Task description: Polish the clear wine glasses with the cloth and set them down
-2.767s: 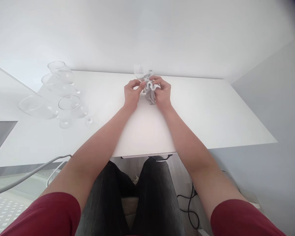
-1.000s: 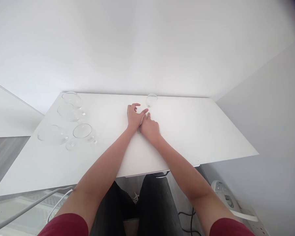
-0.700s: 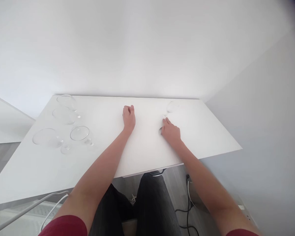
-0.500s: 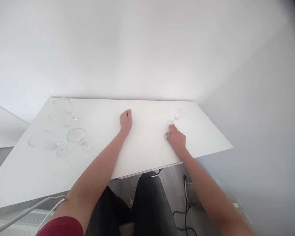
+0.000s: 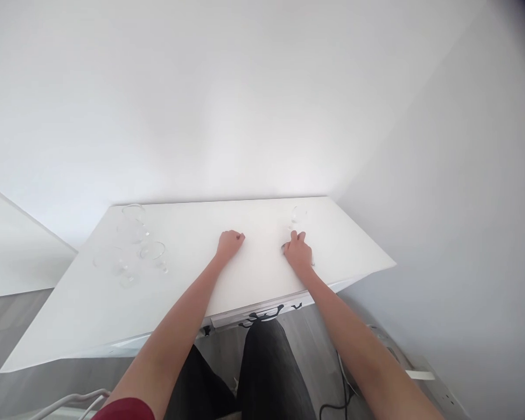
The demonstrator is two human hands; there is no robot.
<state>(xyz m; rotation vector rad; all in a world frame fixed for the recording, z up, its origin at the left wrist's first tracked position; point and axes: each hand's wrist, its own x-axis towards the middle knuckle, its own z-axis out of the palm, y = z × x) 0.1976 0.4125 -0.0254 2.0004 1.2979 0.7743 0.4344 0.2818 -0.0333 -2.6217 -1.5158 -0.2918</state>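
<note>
My left hand (image 5: 230, 245) is closed in a fist, resting on the white tabletop (image 5: 254, 274) near its middle. No object shows in it; a small dark gap appears by the thumb. To the right, my right hand (image 5: 298, 252) is curled down over a clear glass (image 5: 283, 248), whose edge shows beside the thumb and again near the wrist; the rest is hidden. Just beyond those fingers stands another clear stemmed glass (image 5: 299, 213), faint against the white surface.
Several clear stemmed glasses stand at the left, among them one with a plain rim (image 5: 153, 251) and one farther back (image 5: 133, 211). Black drawer handles (image 5: 266, 314) are under the front edge. A wall borders the back and right. Cables (image 5: 336, 405) lie on the floor.
The view has tilted up and pulled back, so the table looks lower and smaller. My left fist has turned, its thumb side now facing right. My right hand stays at the same glass.
</note>
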